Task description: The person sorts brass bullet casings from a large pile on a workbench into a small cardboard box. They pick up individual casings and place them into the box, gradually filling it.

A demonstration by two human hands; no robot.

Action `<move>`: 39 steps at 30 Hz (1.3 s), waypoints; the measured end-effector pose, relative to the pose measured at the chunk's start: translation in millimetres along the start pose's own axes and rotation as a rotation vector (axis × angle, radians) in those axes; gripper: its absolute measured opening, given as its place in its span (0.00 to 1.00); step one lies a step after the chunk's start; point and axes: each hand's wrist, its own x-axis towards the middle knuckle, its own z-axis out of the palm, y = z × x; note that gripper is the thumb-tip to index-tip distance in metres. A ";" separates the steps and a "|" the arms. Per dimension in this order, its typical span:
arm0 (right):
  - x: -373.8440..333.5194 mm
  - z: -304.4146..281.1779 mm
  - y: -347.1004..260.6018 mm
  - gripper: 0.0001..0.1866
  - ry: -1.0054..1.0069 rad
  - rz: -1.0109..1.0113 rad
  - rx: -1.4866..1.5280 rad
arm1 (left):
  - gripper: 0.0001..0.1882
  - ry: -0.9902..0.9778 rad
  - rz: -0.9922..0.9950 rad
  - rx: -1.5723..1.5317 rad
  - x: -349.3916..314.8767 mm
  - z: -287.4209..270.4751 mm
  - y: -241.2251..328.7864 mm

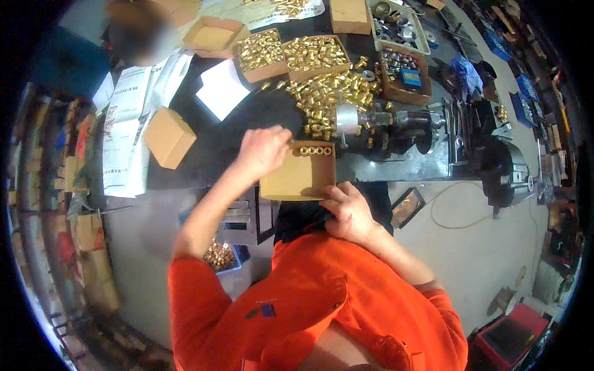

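An open cardboard box [297, 175] stands at the near edge of the dark workbench. Several brass fittings [315, 151] with round holes form a row along its far wall, towards the right. My right hand [351, 213] grips the near right corner of this box. At its far left corner is my left hand [265, 150], fingers pinched together over the rim; whatever they hold is hidden. Just beyond the box lies a loose heap of brass fittings [334, 93].
Two cardboard boxes full of brass fittings [261, 51] stand behind the heap. A metal lathe-like machine [408, 127] is close on the right. To the left are a closed cardboard box [168, 137], newspaper [124, 148] and white paper [224, 89]. Another person [141, 31] is at the far left.
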 end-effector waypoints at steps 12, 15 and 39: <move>2.8 -8.2 -2.9 0.20 0.011 0.003 0.018 | 0.07 -0.051 -0.135 0.035 -20.4 35.3 22.4; 1.5 -6.6 -0.7 0.20 0.010 0.003 0.018 | 0.07 -0.022 -0.136 0.060 -14.7 46.3 19.3; 2.4 -5.4 1.6 0.20 -0.013 0.014 0.051 | 0.07 0.086 -0.125 -0.062 -11.0 56.2 17.4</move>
